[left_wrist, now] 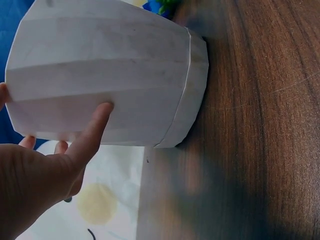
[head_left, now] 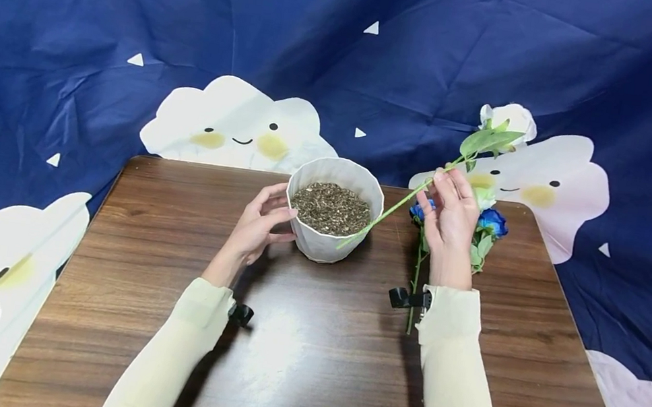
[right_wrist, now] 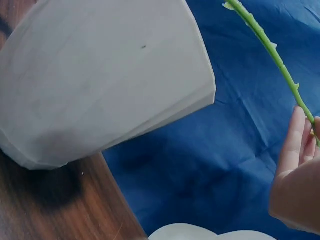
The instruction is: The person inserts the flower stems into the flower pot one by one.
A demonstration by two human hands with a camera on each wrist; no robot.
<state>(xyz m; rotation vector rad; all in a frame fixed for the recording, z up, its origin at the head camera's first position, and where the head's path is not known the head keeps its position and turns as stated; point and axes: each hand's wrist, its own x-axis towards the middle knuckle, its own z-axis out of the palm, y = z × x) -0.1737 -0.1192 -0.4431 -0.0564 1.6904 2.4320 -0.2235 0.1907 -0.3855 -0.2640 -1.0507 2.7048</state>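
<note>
Within the right hand (head_left: pixel 452 219) slants a green-stemmed white flower (head_left: pixel 488 141).

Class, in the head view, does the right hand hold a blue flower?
No, the right hand pinches the stem of a white flower.

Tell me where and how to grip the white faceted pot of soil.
Grip the pot by its upper outer wall, probably best from the left: it stands upright, is wider at the rim than the base, and the left hand touches that side, while a white flower's green stem slants across the right.
</note>
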